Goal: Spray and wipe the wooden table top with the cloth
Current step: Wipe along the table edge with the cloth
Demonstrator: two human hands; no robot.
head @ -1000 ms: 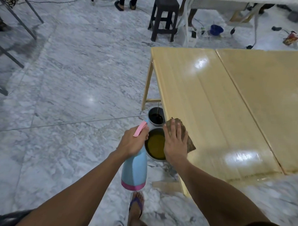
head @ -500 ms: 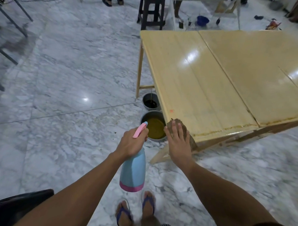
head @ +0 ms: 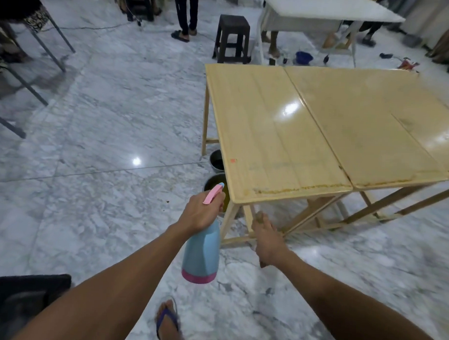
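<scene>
Brown cloth (head: pixel 259 217) now off table (head: pixel 283 136).

- Cloth (head: pixel 259 217): mostly hidden in right hand (head: pixel 268 238).
- Two buckets (head: pixel 217 160) partly under table (head: pixel 283 136).
- Table's right side cut off.
- Foot (head: pixel 168 323) blurred.

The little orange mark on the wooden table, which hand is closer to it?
Left. The left hand, gripping the spray bottle, is just below the orange mark; the right hand hangs lower, off the table.
</scene>
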